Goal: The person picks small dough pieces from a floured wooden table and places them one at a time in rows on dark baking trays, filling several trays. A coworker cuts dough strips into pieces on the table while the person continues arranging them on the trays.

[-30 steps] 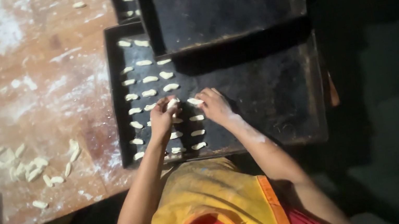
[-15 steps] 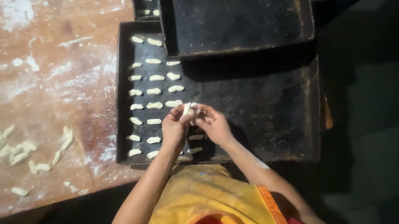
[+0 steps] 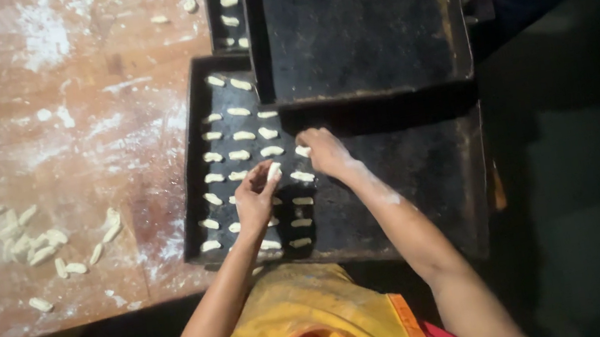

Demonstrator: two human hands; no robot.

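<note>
A dark baking tray (image 3: 429, 181) holds rows of pale dough pieces (image 3: 243, 134) in its nine o'clock half. The left hand (image 3: 254, 203) pinches one dough piece (image 3: 273, 171). The right hand (image 3: 325, 153), fingers curled, touches another piece (image 3: 302, 151).

Both bare forearms reach forward from the body, converging ahead. The left hand (image 3: 255, 199) is curled, fingertips pinched together and raised. The right hand (image 3: 327, 152) lies palm down, fingers bent (its wrist dusted white), slightly farther forward than the left.
</note>
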